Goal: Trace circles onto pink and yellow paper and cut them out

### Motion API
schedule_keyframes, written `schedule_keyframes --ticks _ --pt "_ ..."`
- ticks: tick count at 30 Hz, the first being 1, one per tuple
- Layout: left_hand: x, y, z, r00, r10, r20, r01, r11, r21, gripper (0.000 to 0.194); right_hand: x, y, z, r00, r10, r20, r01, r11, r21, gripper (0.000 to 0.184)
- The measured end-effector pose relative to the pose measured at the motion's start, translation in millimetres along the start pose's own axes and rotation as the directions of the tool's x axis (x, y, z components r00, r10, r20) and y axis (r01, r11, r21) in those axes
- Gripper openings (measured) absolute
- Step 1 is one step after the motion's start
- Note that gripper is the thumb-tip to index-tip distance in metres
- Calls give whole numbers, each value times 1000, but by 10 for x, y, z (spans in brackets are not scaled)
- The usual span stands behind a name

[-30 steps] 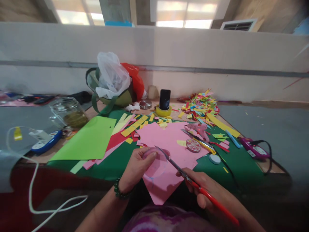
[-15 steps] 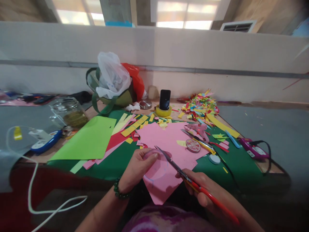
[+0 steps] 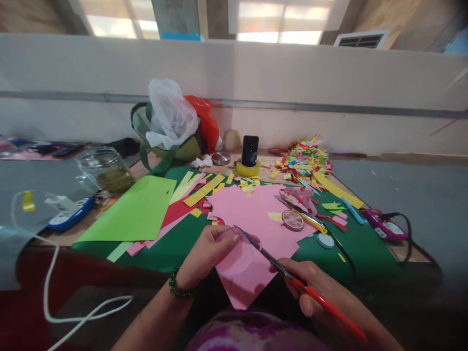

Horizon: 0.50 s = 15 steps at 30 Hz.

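Observation:
My left hand (image 3: 210, 251), with a green bead bracelet (image 3: 179, 285) on the wrist, pinches the edge of a pink paper sheet (image 3: 236, 287). A curved blue line is drawn on this sheet. In my right hand (image 3: 305, 282) is a pair of scissors (image 3: 270, 258) with red handles. The scissor blades lie at the sheet's upper edge, their tips close to my left thumb. Beyond my hands, a larger pink sheet (image 3: 252, 209) rests on the green mat (image 3: 183, 243).
To the left are a lime green sheet (image 3: 135, 209) and a glass jug (image 3: 106, 170). On the right lie a yellow cutter (image 3: 307, 217), a pink glue gun (image 3: 302, 197) and a tape roll (image 3: 292, 220). A phone (image 3: 250, 151) stands on yellow tape (image 3: 247, 168); behind it sits a bag (image 3: 183, 151).
The scissors have shifted slightly along the paper's upper edge, and their blades are at a slightly different angle. The held paper and my left hand have moved very slightly left.

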<state>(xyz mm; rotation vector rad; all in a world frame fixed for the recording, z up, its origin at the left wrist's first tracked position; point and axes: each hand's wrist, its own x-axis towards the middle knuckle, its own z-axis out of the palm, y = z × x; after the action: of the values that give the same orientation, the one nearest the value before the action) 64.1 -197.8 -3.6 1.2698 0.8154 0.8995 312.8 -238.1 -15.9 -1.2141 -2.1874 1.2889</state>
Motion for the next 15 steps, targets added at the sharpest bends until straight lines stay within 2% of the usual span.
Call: schedule_keyframes --ticks 5,9,12,15 --pt "-3 51 -36 997 -65 38 63 997 50 39 -37 -21 -34 1000 6 19 -5 999 -38 95" --pt "-3 59 -70 995 -60 83 56 997 59 38 -38 -88 -63 1000 -2 29 4 999 -49 98" --pt "-12 21 -98 995 -83 63 78 994 78 40 -41 -106 -77 1000 -20 23 21 997 -72 98" --pt "-18 -19 -120 994 -112 -12 113 988 109 41 -49 -97 -85 999 -12 38 17 994 -108 99"
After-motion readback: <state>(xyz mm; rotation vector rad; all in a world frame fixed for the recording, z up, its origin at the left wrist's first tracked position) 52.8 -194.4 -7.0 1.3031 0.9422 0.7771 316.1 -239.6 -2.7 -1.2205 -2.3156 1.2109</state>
